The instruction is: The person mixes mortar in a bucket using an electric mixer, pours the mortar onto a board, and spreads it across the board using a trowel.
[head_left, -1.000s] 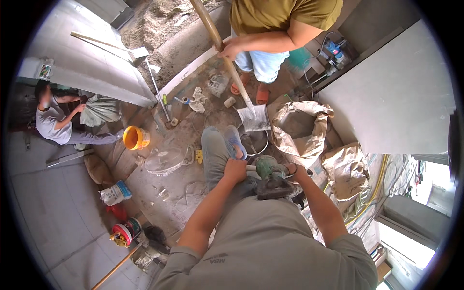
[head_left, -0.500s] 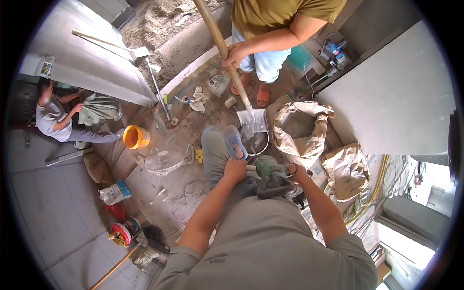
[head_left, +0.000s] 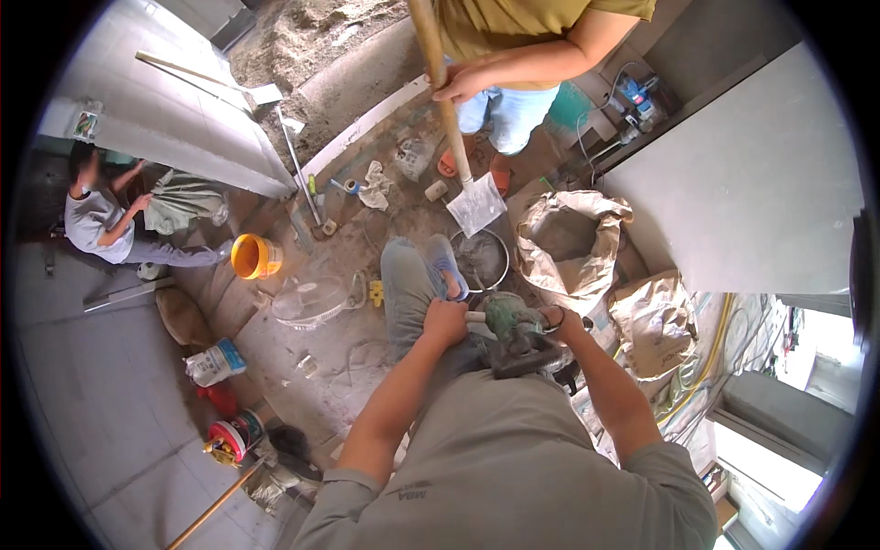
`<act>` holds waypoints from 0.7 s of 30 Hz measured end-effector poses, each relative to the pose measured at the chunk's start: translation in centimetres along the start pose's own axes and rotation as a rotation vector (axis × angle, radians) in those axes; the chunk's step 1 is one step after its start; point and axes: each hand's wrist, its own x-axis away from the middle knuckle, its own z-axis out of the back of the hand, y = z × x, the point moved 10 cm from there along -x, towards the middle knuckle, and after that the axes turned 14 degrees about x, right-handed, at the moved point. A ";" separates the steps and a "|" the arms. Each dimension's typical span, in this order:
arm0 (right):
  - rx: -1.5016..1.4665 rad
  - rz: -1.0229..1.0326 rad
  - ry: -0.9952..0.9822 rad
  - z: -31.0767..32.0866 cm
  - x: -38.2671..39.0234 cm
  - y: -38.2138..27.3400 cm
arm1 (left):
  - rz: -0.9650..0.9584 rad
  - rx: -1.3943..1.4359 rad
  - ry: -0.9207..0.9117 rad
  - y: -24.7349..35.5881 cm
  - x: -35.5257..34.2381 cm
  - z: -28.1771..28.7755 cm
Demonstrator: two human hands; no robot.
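Both my hands are on a green and black handheld power mixer (head_left: 510, 316), held upright in front of my lap. My left hand (head_left: 446, 323) is closed round its pale side handle. On the other side my right hand (head_left: 567, 327) wraps a dark grip, its fingers partly hidden. Just beyond the mixer stands a round bucket (head_left: 507, 266) with grey material in it; the mixer's lower end is hidden. A co-worker's hand (head_left: 461, 82) holds a shovel (head_left: 477, 204) by its wooden shaft, its blade above the bucket's far rim.
An open paper sack (head_left: 575, 261) of grey powder stands right of the bucket, near a flattened sack (head_left: 654, 328). Left lie a fan (head_left: 310, 302) and a yellow bucket (head_left: 256, 257). Another person (head_left: 99, 215) handles cloth at far left. A yellow hose (head_left: 713, 344) runs along the right.
The co-worker's shovel blade has lifted up and away from the bucket, and its shaft has shifted right. The person at far left has moved the cloth slightly. My hands stay in place.
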 end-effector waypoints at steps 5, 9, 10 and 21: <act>-0.044 -0.027 0.047 0.0 -0.7 1.3 | 0.003 0.039 0.013 0.4 -0.2 0.3; 0.029 -0.028 0.097 0.9 -0.9 1.6 | 0.046 0.102 0.008 -0.2 -0.1 0.4; 0.030 -0.016 0.119 1.4 -0.9 1.4 | 0.046 0.102 0.008 -0.3 0.0 0.4; 0.088 -0.025 0.124 3.0 -1.2 1.7 | 0.032 0.175 0.083 0.0 0.3 1.0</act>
